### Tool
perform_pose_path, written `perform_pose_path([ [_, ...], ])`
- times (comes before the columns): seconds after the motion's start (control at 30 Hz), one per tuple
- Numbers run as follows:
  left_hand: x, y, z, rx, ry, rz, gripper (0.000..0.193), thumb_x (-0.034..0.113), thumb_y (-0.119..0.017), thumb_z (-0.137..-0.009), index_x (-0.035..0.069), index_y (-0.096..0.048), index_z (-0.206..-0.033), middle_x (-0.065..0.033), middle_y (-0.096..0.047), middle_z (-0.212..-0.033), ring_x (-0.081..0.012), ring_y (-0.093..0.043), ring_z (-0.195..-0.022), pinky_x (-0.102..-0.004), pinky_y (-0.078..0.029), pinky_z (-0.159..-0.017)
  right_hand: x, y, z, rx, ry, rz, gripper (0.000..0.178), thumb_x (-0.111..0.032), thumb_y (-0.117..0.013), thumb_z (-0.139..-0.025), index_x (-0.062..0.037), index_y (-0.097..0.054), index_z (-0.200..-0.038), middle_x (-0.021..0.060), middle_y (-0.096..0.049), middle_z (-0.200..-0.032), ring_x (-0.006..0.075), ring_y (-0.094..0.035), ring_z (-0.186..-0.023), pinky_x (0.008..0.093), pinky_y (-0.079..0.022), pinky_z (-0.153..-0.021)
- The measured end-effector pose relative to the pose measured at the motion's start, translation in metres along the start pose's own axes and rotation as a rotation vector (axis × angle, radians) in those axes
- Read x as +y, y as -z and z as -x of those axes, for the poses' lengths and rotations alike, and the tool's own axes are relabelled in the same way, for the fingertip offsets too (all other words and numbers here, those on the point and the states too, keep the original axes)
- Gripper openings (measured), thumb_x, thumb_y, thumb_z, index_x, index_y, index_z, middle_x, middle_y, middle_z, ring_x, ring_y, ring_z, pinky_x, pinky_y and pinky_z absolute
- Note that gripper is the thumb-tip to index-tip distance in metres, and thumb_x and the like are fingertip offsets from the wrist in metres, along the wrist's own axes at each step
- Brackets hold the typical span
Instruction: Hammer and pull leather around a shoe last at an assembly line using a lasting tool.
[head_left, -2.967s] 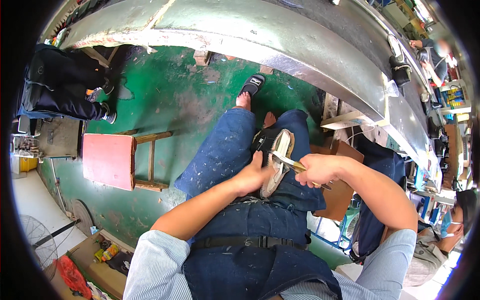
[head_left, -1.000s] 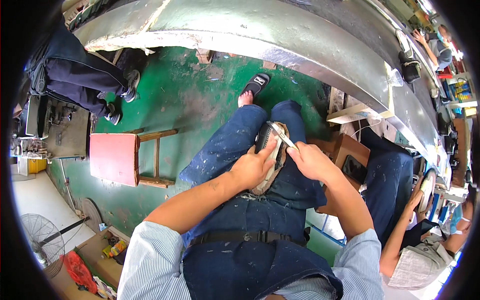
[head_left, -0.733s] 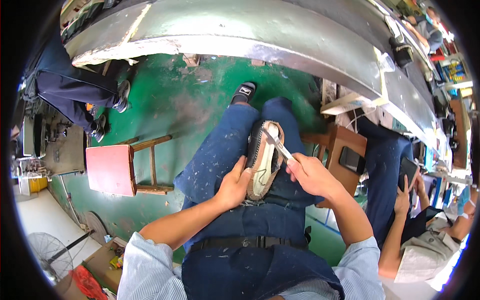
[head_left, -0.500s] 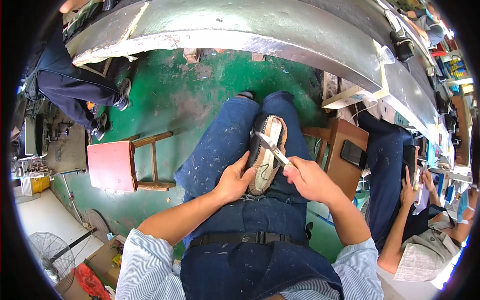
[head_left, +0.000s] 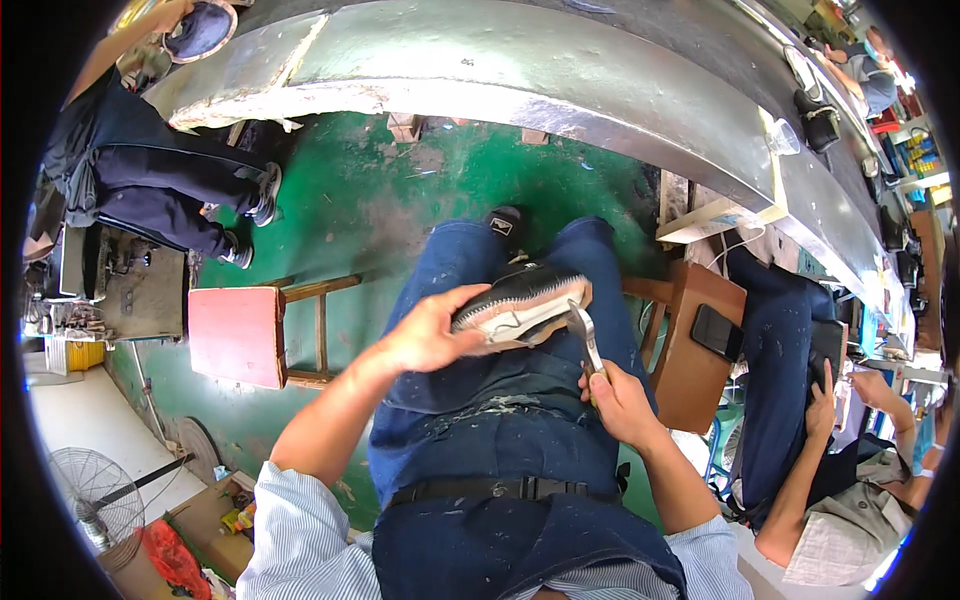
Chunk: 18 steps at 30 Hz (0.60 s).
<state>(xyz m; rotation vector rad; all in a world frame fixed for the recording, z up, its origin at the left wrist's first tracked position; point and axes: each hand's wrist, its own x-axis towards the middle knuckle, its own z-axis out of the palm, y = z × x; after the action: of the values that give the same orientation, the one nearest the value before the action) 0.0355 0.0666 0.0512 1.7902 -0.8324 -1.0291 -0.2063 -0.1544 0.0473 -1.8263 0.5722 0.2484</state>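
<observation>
A half-made black shoe (head_left: pixel 535 310) rests above my lap, tilted with its underside toward me. Its pale insole shows, with a brown folded margin and a jagged edge around it. My left hand (head_left: pixel 435 330) wraps around one end, fingers over the upper and thumb by the underside. In my right hand (head_left: pixel 620 400) is a metal hand tool with a curved head (head_left: pixel 585 335), gripped by its handle. The tool's tip is at the shoe's right end; whether it touches I cannot tell. Its exact kind is unclear.
A long metal-topped bench (head_left: pixel 480 70) crosses ahead. Left stands a red-topped stool (head_left: pixel 238 337); right, a brown stool (head_left: pixel 690 370) carries a phone (head_left: pixel 717 332). People sit at both sides. A fan (head_left: pixel 95 500) and a cardboard box (head_left: pixel 205 525) are at lower left.
The shoe has turned from lengthwise to crosswise and tilted up, with my left hand moved to its left end. My right hand has dropped slightly, bringing the tool to the shoe's right end.
</observation>
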Motion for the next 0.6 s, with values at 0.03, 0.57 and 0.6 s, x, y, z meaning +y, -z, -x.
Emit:
perform_pose_path([
  [0.03,0.0,0.012,0.0,-0.05,0.07,0.05,0.063,0.005,-0.067,-0.081,-0.002,-0.046,-0.14,-0.0186,-0.061,-0.129,-0.0208,-0.058,-0.119,-0.0322,-0.044,-0.103,-0.001,-0.004,-0.003,0.012,0.076,0.018,0.039,-0.033,-0.043,-0.103,0.003,-0.058,-0.108,0.0072,-0.063,-0.088,0.0137,-0.06,-0.077,0.0291,-0.049,-0.071],
  [0.57,-0.038,0.019,-0.014,-0.13,0.072,0.189,0.062,0.001,-0.066,-0.082,0.0,-0.047,-0.141,-0.0116,-0.063,-0.126,-0.0163,-0.057,-0.114,-0.0303,-0.044,-0.102,-0.042,-0.055,-0.051,-0.016,0.274,0.145,0.039,-0.031,-0.043,-0.102,0.0057,-0.052,-0.112,0.0293,-0.061,-0.1,0.0475,-0.059,-0.095,0.0489,-0.047,-0.082],
  [0.6,-0.049,0.018,-0.016,-0.116,0.056,0.173,0.062,0.002,-0.067,-0.082,0.0,-0.047,-0.141,-0.012,-0.063,-0.126,-0.0165,-0.057,-0.115,-0.0304,-0.043,-0.102,-0.041,-0.056,-0.063,-0.209,0.087,0.299,0.04,-0.031,-0.045,-0.101,0.0059,-0.052,-0.115,0.0288,-0.061,-0.103,0.0471,-0.059,-0.096,0.049,-0.048,-0.083],
])
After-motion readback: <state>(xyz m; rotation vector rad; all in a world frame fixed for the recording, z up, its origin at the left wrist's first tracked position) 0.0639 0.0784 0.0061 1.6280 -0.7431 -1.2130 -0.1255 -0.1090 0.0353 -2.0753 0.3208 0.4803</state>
